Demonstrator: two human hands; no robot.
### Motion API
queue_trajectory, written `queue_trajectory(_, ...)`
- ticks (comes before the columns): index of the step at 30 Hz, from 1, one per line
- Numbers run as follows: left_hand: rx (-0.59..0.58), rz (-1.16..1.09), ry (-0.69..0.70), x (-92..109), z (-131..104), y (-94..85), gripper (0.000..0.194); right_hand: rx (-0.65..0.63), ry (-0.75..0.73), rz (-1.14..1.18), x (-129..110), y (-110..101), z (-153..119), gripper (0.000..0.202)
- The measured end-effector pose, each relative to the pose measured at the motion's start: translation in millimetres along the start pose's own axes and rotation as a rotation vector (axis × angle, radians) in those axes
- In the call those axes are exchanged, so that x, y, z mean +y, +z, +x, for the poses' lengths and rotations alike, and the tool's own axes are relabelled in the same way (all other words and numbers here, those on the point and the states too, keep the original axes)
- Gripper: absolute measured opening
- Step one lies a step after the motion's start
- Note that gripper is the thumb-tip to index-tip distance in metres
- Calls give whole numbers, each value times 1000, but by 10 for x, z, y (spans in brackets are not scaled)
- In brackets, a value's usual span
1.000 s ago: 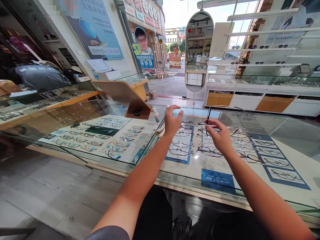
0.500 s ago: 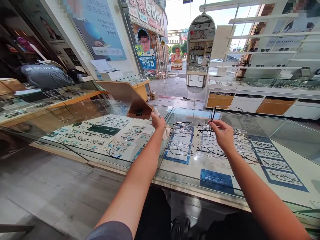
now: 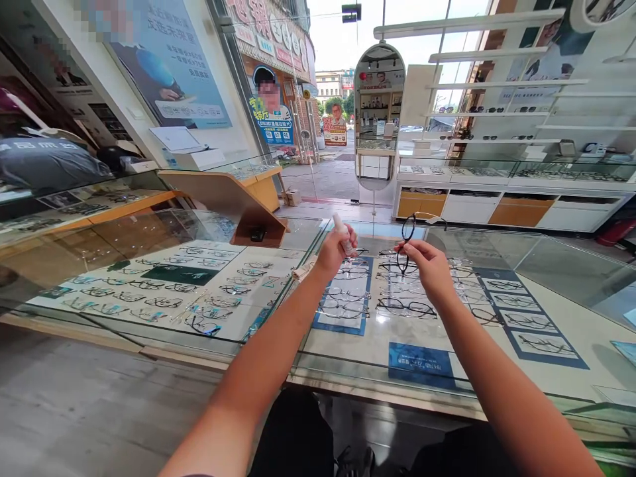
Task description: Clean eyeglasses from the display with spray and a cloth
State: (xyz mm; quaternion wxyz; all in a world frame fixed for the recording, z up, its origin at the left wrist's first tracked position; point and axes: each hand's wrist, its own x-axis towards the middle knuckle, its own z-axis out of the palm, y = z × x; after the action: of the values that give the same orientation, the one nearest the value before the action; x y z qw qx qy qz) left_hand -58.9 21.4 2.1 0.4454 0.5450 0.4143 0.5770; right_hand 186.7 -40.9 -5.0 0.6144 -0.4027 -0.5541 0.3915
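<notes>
My left hand [image 3: 334, 254] is closed around a small whitish bottle [image 3: 338, 222] with a narrow top, held upright above the glass counter. Across from it, my right hand [image 3: 431, 270] pinches a pair of dark-framed eyeglasses [image 3: 409, 228], lenses turned toward the left hand and one temple reaching off to the right. A gap separates the bottle from the glasses. Behind my left wrist, a beige cloth [image 3: 303, 270] lies on the counter, partly hidden. Under the glass below my hands, more eyeglasses [image 3: 407, 307] rest in rows.
The glass counter [image 3: 348, 383] spans the front, with more frames [image 3: 159, 302] at left. A brown tilted board [image 3: 223, 199] stands on it. Beyond are an oval mirror [image 3: 379, 119] and white shelving [image 3: 472, 205]. A person in grey [image 3: 47, 162] bends at far left.
My left hand has moved right, away from the brown board and toward the glasses, bringing the bottle. The cloth now lies behind my wrist. The glasses have turned slightly, and the view has shifted.
</notes>
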Motion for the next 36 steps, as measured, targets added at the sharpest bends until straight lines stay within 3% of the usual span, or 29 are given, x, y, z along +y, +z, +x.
queue_trajectory(3,-376,-293,-166,166,-220,141,64,-55,63,19,-59,31,-27,30)
queue_trajectory(5,-462,-351,-230,234,-304,183,77,-91,88,25,-79,51,-47,32)
queue_trajectory(9,-381,-345,-172,189,-314,243,76,-162,115,44,-60,83,-82,34)
queue_trajectory(14,-205,-79,-17,4,-296,314,66,-267,127,68,4,113,-118,33)
queue_trajectory(21,-248,78,40,-13,-353,352,64,-337,102,48,-37,162,-161,32)
queue_trajectory(28,-288,14,1,-53,-361,369,60,-391,94,71,-34,188,-172,31)
queue_trajectory(36,-268,166,107,-5,-426,372,60,-227,154,170,-17,134,-99,40)
